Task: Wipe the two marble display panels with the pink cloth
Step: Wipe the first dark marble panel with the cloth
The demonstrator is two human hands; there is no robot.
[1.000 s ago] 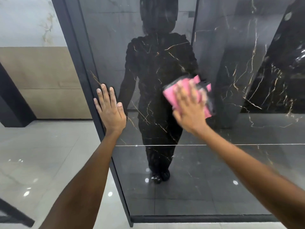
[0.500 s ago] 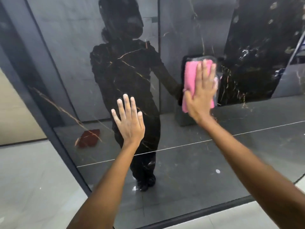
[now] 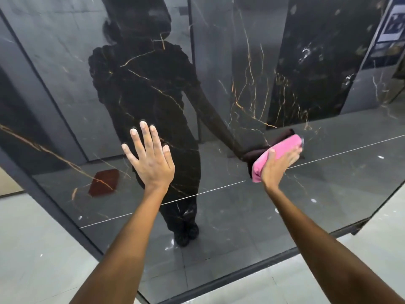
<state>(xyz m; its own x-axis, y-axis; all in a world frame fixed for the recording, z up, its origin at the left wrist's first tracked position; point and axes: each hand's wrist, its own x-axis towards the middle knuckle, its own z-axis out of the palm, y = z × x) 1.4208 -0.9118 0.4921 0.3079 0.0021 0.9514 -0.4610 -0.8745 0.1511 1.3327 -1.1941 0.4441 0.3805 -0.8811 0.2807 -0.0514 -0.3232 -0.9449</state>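
1. A big, shiny black marble panel [image 3: 219, 88] with thin gold lines stands upright in front of the person. It fills most of the view.
2. The left hand [image 3: 151, 160] lies flat on the panel. Its fingers are straight and spread apart, and they point up. It holds nothing.
3. The right hand [image 3: 277, 165] presses a folded pink cloth [image 3: 278, 153] against the panel. The fingers lie mostly straight over the cloth and the thumb sits on its near side.
4. The pink cloth is on the right part of the panel, well apart from the left hand. It sticks out past the fingertips at the upper right and past the wrist at the lower left.
5. The two hands are apart, the left one a little more to the middle and the right one off to the side at about the same height.
6. The panel is so shiny that it works like a mirror. A dark shape of the person [image 3: 144, 110] shows in it, between the two hands.
7. A dark frame [image 3: 221, 279] runs along the bottom edge and up the left side of the panel.
8. A pale tiled floor [image 3: 43, 249] lies below the panel.
9. A small reddish-brown patch [image 3: 104, 183] shows in the shine at the lower left. I cannot tell what it is.
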